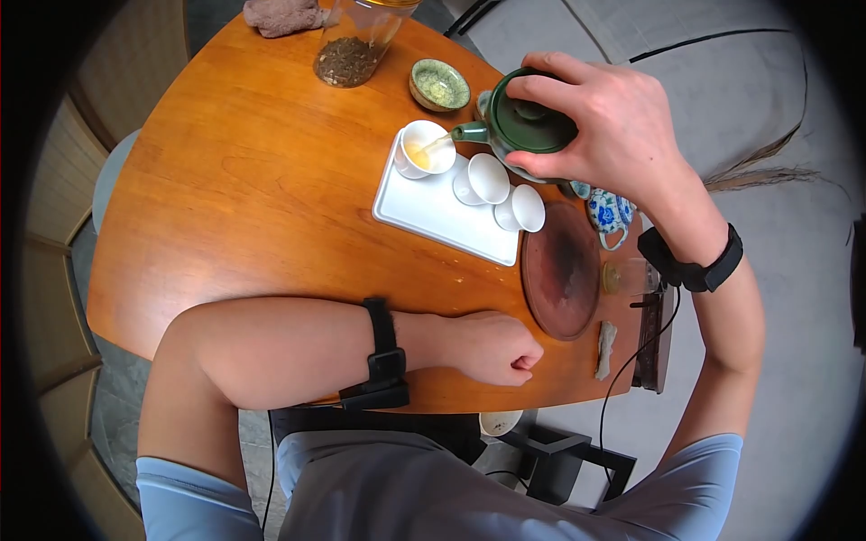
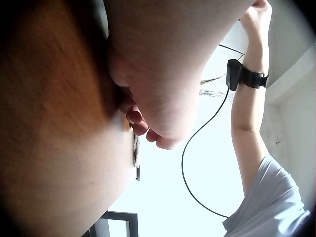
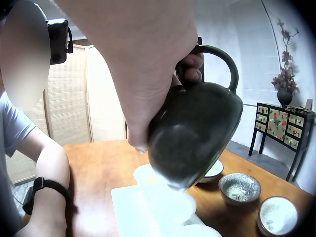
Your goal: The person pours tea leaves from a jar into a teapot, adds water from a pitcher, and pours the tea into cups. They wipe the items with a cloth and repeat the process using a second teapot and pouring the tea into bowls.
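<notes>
My right hand (image 1: 613, 122) grips the dark green teapot (image 1: 532, 122) from above, and the teapot is tilted. A thin yellowish stream runs from its spout into the first white cup (image 1: 439, 155), at the far left end of a white tray (image 1: 397, 200). Two more white cups, the middle one (image 1: 487, 178) and the right one (image 1: 526, 209), stand in the row. In the right wrist view the teapot (image 3: 192, 133) hangs tilted under my right hand (image 3: 143, 64). My left hand (image 1: 496, 347) rests loosely curled near the table's front edge, holding nothing; the left wrist view shows its fingertips (image 2: 140, 128).
A glass jar of dry leaves (image 1: 347, 61), a folded cloth (image 1: 281, 16) and a green bowl (image 1: 439, 86) stand beyond the tray. Right of it are a round brown board (image 1: 561, 270), a blue-and-white pot (image 1: 610, 213) and a small glass jar (image 1: 631, 276). A cable hangs from my right wrist.
</notes>
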Demonstrator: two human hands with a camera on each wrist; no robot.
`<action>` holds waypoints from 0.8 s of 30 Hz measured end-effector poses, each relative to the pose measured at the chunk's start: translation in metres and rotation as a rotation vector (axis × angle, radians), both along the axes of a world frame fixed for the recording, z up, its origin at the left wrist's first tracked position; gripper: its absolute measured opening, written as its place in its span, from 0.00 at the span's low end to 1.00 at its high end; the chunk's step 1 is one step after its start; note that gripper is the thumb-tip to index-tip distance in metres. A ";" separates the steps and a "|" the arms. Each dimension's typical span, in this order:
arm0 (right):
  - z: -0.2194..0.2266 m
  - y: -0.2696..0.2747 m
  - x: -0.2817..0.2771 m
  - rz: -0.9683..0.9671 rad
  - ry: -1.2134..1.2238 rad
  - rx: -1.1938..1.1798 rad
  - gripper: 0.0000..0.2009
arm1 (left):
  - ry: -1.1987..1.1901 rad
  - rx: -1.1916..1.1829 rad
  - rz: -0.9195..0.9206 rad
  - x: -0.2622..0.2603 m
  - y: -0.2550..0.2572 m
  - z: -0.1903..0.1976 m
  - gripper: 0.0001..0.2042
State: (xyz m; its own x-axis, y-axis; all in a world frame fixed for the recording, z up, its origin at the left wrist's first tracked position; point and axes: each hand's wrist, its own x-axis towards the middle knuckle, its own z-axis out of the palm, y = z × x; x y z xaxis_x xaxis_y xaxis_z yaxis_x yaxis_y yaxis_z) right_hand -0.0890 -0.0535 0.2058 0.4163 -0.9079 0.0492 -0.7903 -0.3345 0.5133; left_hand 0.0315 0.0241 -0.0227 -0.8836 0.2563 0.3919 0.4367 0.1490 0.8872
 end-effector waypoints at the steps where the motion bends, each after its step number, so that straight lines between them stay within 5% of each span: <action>1: 0.001 0.000 0.000 0.001 0.006 -0.003 0.24 | 0.000 0.000 0.000 0.000 0.000 0.000 0.09; 24: 0.014 0.006 0.008 0.080 0.032 -0.057 0.24 | 0.002 -0.012 -0.012 0.000 0.000 0.001 0.09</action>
State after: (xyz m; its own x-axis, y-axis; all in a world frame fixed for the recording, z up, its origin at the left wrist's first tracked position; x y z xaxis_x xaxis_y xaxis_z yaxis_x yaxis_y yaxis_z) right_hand -0.0809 -0.0480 0.2195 0.4891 -0.8681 0.0852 -0.7452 -0.3651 0.5580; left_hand 0.0312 0.0239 -0.0216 -0.8798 0.2715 0.3902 0.4401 0.1549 0.8845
